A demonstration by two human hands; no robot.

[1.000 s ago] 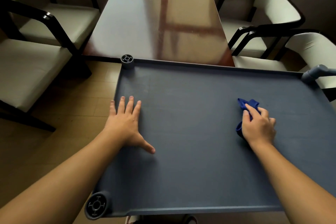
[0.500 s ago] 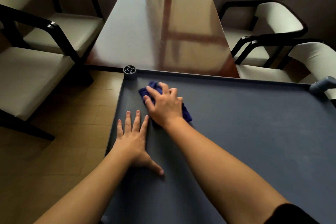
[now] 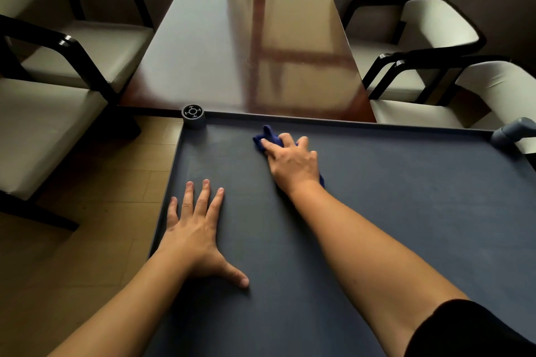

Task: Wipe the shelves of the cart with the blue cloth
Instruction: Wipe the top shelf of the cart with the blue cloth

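The right hand [image 3: 293,164] has slid the blue cloth [image 3: 268,139] rightward from the corner post [image 3: 192,115], grip bunched on it (far edge of top shelf [image 3: 406,211]); the left hand [image 3: 197,232] stays flat, fingers spread.

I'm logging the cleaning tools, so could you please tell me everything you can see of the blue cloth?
The blue cloth is a dark blue, soft-looking fabric, bunched up rather than spread flat. It lies on the cart's top shelf, near the far edge. The right hand presses down on it and covers most of it; a crumpled end sticks out past the fingertips, and a small bit shows by the wrist. The left hand does not touch it.
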